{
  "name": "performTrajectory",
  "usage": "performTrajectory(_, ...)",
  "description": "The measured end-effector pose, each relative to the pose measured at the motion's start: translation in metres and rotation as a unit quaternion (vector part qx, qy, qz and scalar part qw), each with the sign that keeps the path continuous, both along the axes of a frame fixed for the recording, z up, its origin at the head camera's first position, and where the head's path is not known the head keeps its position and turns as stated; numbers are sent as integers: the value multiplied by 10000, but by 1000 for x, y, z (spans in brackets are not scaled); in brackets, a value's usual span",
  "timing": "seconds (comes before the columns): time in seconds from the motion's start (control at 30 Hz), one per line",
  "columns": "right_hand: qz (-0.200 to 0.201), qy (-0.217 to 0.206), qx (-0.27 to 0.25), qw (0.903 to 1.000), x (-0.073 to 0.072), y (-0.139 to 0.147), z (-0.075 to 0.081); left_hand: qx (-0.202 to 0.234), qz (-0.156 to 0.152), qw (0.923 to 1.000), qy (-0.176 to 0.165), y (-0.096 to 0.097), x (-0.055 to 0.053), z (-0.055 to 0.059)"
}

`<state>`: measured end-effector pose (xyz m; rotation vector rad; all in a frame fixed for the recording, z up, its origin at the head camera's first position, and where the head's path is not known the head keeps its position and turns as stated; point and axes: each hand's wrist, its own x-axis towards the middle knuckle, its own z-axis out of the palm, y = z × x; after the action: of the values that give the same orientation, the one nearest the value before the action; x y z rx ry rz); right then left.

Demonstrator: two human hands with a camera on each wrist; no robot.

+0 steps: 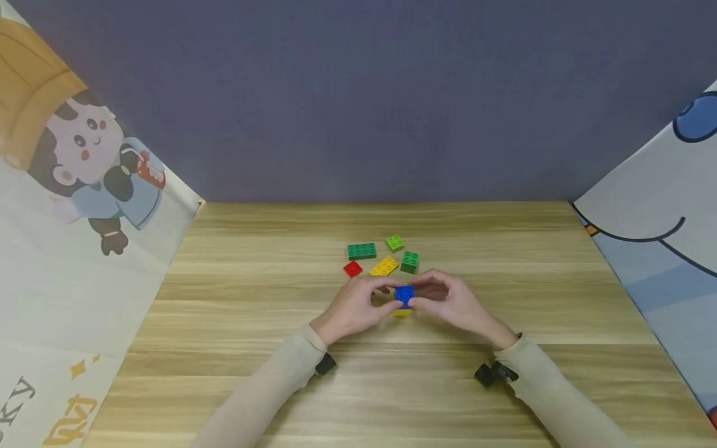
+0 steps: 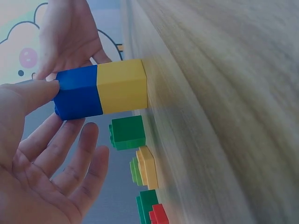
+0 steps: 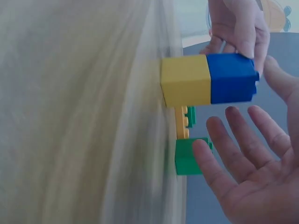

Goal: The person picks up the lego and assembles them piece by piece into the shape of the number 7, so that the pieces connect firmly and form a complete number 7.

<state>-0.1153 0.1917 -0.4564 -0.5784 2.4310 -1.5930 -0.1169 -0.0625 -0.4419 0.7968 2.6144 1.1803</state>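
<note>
A blue brick (image 1: 404, 293) is stacked on a yellow brick (image 2: 122, 87), which stands upright on the wooden table. From the left side, my left hand (image 1: 354, 309) pinches the blue brick between thumb and index finger, its other fingers spread loosely. On the other side is my right hand (image 1: 455, 303), its thumb and fingers spread right beside the blue brick (image 3: 232, 78). In the right wrist view a narrow gap shows between those fingertips and the brick. Just beyond the stack lies a green brick (image 1: 409, 262).
Behind the hands lie a flat yellow brick (image 1: 384, 266), a red brick (image 1: 353, 269), a long dark green brick (image 1: 361, 251) and a light green brick (image 1: 394, 242). A dark panel (image 1: 386, 106) rises along the table's (image 1: 252, 242) far edge, with printed cloths at both sides.
</note>
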Motion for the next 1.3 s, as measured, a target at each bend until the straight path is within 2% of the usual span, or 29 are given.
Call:
performTrajectory(0.27,-395,322,284,9983,-14,10,4,-25,24,10000,-79,1,1,2)
performTrajectory(0.63,-834,211,426,9954,-33,18,-1,110,-15,9998,-176,1,-1,1)
performTrajectory(0.83,-865,-6,405,9954,-40,18,-5,158,-13,9995,-270,1,0,2)
performTrajectory(1.3,-1040,11,531,9932,-52,15,-10,238,13,9990,-383,1,-1,1)
